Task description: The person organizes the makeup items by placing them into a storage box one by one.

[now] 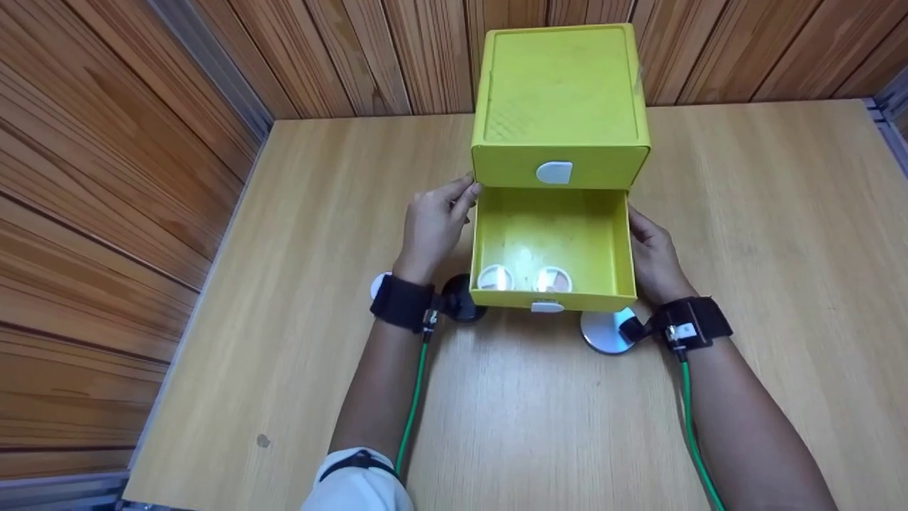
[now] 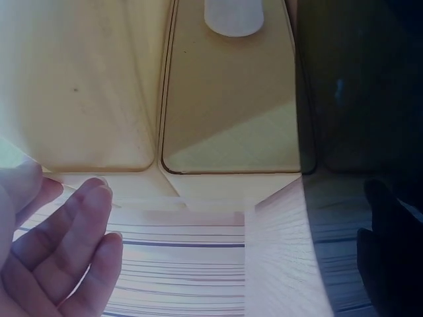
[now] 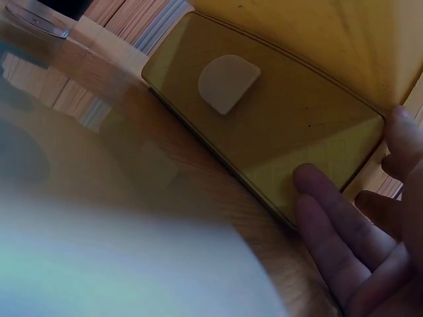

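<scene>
A yellow-green drawer box point(image 1: 560, 85) stands against the back, its upper front carrying a white handle point(image 1: 555, 172). Below that, a drawer point(image 1: 553, 220) is pulled out towards me. Two small round white pieces point(image 1: 495, 277) lie at its front end. My left hand point(image 1: 434, 226) is at the drawer's back left, thumb and forefinger at the edge by the upper front's corner. On the opposite side, my right hand point(image 1: 656, 259) rests along the drawer's right wall. In the right wrist view, its fingertips point(image 3: 309, 178) overlap a lower drawer front point(image 3: 277, 122) with a D-shaped white handle point(image 3: 228, 82).
The box stands on a wooden table point(image 1: 284, 319), backed by a plank wall point(image 1: 340, 57), with another plank wall point(image 1: 106, 177) at the left. Black wrist straps point(image 1: 403, 303) hold a dark disc and a shiny disc point(image 1: 606, 332) near the drawer. Green cables point(image 1: 413, 404) run along both forearms.
</scene>
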`<state>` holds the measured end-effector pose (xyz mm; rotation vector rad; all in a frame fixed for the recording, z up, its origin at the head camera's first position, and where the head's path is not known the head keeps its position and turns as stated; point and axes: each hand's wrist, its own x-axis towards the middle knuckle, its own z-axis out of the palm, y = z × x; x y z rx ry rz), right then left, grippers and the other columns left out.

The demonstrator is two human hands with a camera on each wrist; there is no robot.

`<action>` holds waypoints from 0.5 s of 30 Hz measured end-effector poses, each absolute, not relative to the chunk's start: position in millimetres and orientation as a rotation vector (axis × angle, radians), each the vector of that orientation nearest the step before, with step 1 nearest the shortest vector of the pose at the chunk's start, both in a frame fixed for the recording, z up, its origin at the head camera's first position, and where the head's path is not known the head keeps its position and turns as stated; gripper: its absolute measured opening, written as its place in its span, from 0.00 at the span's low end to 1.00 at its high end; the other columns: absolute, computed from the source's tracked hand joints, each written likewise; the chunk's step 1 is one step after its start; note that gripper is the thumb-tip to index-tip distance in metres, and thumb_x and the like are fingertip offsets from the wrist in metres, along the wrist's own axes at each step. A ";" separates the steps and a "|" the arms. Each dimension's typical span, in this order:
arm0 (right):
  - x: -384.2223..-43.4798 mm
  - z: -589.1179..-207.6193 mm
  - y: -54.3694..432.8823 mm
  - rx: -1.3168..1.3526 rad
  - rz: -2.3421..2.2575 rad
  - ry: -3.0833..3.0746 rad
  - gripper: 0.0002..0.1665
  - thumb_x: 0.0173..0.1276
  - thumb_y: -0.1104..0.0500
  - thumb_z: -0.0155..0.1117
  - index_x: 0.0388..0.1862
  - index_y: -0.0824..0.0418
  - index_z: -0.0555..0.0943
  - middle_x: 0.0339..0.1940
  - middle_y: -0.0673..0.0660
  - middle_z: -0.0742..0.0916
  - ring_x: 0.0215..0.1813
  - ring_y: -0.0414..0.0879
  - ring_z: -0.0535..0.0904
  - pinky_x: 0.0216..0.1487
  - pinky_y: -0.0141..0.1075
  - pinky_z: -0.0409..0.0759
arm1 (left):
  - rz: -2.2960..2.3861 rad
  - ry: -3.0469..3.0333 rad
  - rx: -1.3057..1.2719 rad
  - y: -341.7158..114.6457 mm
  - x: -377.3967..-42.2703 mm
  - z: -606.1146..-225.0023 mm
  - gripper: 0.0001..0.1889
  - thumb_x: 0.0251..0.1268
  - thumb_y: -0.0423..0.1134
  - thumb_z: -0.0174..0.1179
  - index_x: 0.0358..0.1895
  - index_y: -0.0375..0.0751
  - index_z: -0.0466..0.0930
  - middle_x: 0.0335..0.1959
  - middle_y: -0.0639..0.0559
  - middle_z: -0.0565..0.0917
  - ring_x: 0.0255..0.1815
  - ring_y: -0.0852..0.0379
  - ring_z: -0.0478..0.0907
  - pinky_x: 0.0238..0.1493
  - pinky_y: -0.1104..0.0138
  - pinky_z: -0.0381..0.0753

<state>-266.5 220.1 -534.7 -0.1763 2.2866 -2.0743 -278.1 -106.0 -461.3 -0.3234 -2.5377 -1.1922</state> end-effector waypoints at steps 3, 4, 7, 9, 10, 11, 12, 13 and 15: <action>-262.2 -526.6 215.9 -0.246 -2.022 2.334 0.28 0.74 0.54 0.58 0.72 0.44 0.69 0.57 0.58 0.83 0.47 0.48 0.83 0.43 0.34 0.82 | -1.168 -2.550 -0.329 -108.7 -277.2 -459.5 0.20 0.72 0.51 0.55 0.56 0.40 0.81 0.49 0.47 0.84 0.21 0.63 0.81 0.28 0.74 0.79; -260.5 -523.7 214.6 -0.256 -2.016 2.337 0.28 0.74 0.55 0.58 0.72 0.45 0.69 0.53 0.59 0.84 0.44 0.49 0.83 0.42 0.34 0.82 | -1.165 -2.555 -0.332 -109.5 -276.7 -459.0 0.20 0.72 0.51 0.55 0.57 0.41 0.81 0.49 0.47 0.84 0.20 0.63 0.80 0.28 0.73 0.79; -256.3 -516.0 211.6 -0.283 -1.990 2.359 0.28 0.74 0.56 0.58 0.72 0.47 0.70 0.50 0.59 0.85 0.41 0.49 0.84 0.40 0.34 0.83 | -1.155 -2.583 -0.333 -111.5 -275.7 -457.3 0.21 0.72 0.51 0.54 0.58 0.42 0.80 0.51 0.47 0.84 0.20 0.64 0.80 0.30 0.73 0.80; -255.3 -514.0 211.0 -0.269 -1.964 2.386 0.27 0.74 0.55 0.58 0.71 0.46 0.70 0.51 0.58 0.85 0.42 0.48 0.84 0.41 0.35 0.83 | -1.130 -2.612 -0.337 -113.6 -274.7 -454.8 0.21 0.72 0.52 0.53 0.58 0.43 0.80 0.51 0.48 0.83 0.20 0.65 0.79 0.32 0.72 0.80; -254.8 -513.0 210.8 -0.264 -1.958 2.391 0.27 0.74 0.55 0.58 0.71 0.46 0.71 0.51 0.58 0.85 0.43 0.48 0.84 0.41 0.34 0.82 | -1.120 -2.625 -0.341 -114.9 -273.9 -452.9 0.21 0.73 0.52 0.53 0.59 0.44 0.80 0.51 0.49 0.84 0.20 0.65 0.79 0.31 0.72 0.79; -254.5 -512.4 210.9 -0.263 -1.953 2.396 0.27 0.75 0.54 0.57 0.71 0.46 0.71 0.52 0.58 0.85 0.43 0.48 0.84 0.42 0.34 0.82 | -1.104 -2.632 -0.350 -116.7 -273.0 -450.8 0.21 0.73 0.52 0.52 0.58 0.44 0.81 0.50 0.49 0.84 0.20 0.66 0.78 0.30 0.72 0.79; -254.5 -512.2 211.4 -0.262 -1.947 2.403 0.26 0.74 0.54 0.58 0.71 0.46 0.71 0.52 0.58 0.85 0.43 0.48 0.83 0.42 0.34 0.82 | -1.085 -2.634 -0.365 -119.0 -271.6 -448.4 0.20 0.73 0.52 0.52 0.58 0.44 0.81 0.49 0.50 0.85 0.20 0.66 0.78 0.30 0.72 0.79; -254.5 -512.3 212.0 -0.258 -1.947 2.405 0.26 0.75 0.54 0.58 0.70 0.46 0.71 0.52 0.58 0.85 0.43 0.48 0.83 0.42 0.34 0.82 | -1.066 -2.630 -0.381 -121.7 -269.8 -445.8 0.20 0.74 0.51 0.52 0.57 0.44 0.82 0.47 0.50 0.86 0.20 0.66 0.77 0.30 0.72 0.78; -254.1 -512.5 213.8 -0.258 -1.948 2.405 0.26 0.75 0.54 0.57 0.70 0.46 0.72 0.52 0.59 0.84 0.43 0.49 0.83 0.43 0.34 0.82 | -1.022 -2.616 -0.406 -128.6 -264.7 -441.0 0.18 0.74 0.49 0.53 0.56 0.44 0.83 0.45 0.51 0.87 0.23 0.65 0.79 0.30 0.72 0.78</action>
